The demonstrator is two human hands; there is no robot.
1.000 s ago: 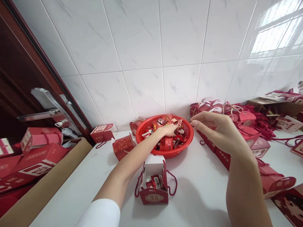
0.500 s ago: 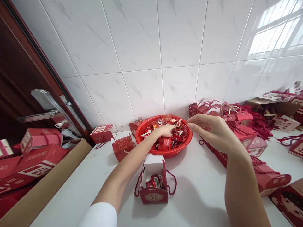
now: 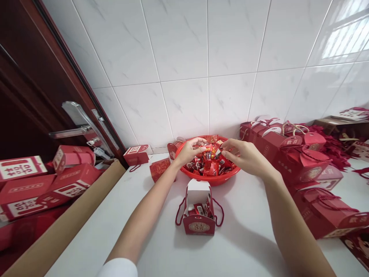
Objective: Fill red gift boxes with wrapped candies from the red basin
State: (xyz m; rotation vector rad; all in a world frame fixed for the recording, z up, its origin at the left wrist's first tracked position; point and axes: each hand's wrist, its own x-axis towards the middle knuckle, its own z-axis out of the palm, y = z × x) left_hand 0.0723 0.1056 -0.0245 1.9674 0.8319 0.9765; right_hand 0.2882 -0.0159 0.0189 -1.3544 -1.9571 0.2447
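Observation:
A red plastic basket [image 3: 210, 180] full of red wrapped candies [image 3: 211, 168] stands against the tiled wall. Over its left side is my left hand [image 3: 190, 150], fingers closed on a red candy packet [image 3: 208, 148]. My right hand [image 3: 240, 154] hovers at the basket's right side, thumb and fingers apart, with nothing visible held between them. In front of the basket stands an open red box [image 3: 198, 226] with several candies inside and a cord loop on each side.
Closed red boxes [image 3: 300, 165] crowd the table's right side. A carton [image 3: 66, 223] of red boxes fills the left, beside a dark door with a metal handle [image 3: 72, 132]. A small red box [image 3: 137, 156] stands near the wall.
My left hand has lifted from among the candies with a packet in its fingers. My right hand has come in over the basket's right side. The view has shifted somewhat.

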